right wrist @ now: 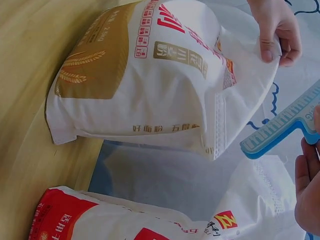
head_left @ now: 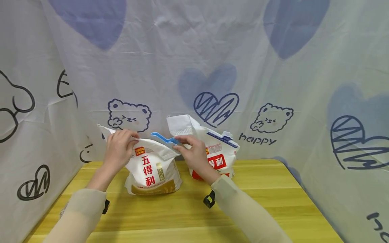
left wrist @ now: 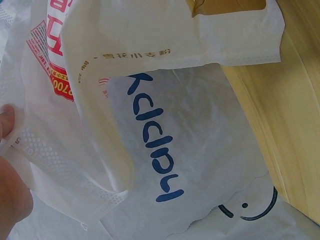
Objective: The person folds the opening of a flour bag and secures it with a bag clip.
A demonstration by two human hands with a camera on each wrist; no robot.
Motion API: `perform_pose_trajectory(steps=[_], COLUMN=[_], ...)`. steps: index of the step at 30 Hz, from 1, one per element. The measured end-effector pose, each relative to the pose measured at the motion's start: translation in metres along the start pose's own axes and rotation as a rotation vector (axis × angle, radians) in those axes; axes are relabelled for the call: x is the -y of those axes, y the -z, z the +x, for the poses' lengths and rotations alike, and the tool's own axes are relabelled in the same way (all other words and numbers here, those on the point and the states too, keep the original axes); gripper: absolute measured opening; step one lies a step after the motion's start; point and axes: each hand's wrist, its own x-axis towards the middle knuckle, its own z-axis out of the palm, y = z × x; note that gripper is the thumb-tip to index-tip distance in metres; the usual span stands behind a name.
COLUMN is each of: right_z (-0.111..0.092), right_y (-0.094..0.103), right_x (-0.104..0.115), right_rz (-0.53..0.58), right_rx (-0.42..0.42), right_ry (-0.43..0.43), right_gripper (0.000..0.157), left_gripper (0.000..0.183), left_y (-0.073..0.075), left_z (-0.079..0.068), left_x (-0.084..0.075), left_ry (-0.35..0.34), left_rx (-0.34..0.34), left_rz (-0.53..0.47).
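Observation:
A white flour bag (head_left: pixel 152 168) with red characters and a brown-gold lower band stands on the table. My left hand (head_left: pixel 120 145) pinches its top edge at the left; in the right wrist view, thumb and fingers of that left hand (right wrist: pixel 277 32) grip the bag's rim. Between the thumb and fingers of my right hand (head_left: pixel 194 152) is a light blue bag sealing clip (head_left: pixel 164 137), held close to the bag's upper right corner. From the right wrist, the clip (right wrist: pixel 280 125) appears long and ridged, beside the bag's top edge.
Behind my right hand stands a second white flour bag (head_left: pixel 229 157) with red print, its top folded over and a dark blue strip (head_left: pixel 222 139) across it. Both bags are on a yellow wooden table (head_left: pixel 261 199). A printed white cloth (head_left: pixel 164 67) hangs behind and at both sides.

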Motion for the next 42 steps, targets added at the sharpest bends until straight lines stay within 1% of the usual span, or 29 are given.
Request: perform_pose_trajectory(steps=[8, 13, 18, 24, 28, 35, 42], right_z=[0.005, 0.01, 0.015, 0.019, 0.02, 0.024, 0.024], right_y=[-0.008, -0.013, -0.018, -0.023, -0.026, -0.03, -0.033], right_x=[-0.004, -0.004, -0.006, -0.009, -0.011, -0.013, -0.017], right_rz=[0.064, 0.089, 0.115, 0.099, 0.095, 0.078, 0.053], right_rx=[0.003, -0.007, 0.012, 0.023, 0.029, 0.063, 0.077], right_ry=[-0.049, -0.06, -0.091, -0.119, -0.121, -0.144, -0.167], right_gripper=[0.023, 0.022, 0.021, 0.023, 0.022, 0.022, 0.022], left_gripper=[0.019, 0.02, 0.02, 0.02, 0.019, 0.02, 0.02], left_y=[-0.001, -0.001, -0.001, -0.002, -0.001, 0.0, 0.001], left_z=[-0.002, -0.003, -0.002, -0.002, -0.002, -0.001, -0.001], left_x=[0.0, 0.001, 0.001, 0.001, 0.0, 0.001, 0.0], left_ry=[-0.008, -0.012, -0.013, -0.009, -0.006, -0.02, -0.013], left_rx=[-0.01, -0.016, -0.017, -0.011, -0.006, -0.024, -0.023], left_rz=[-0.006, -0.009, -0.009, -0.014, -0.016, -0.009, -0.001])
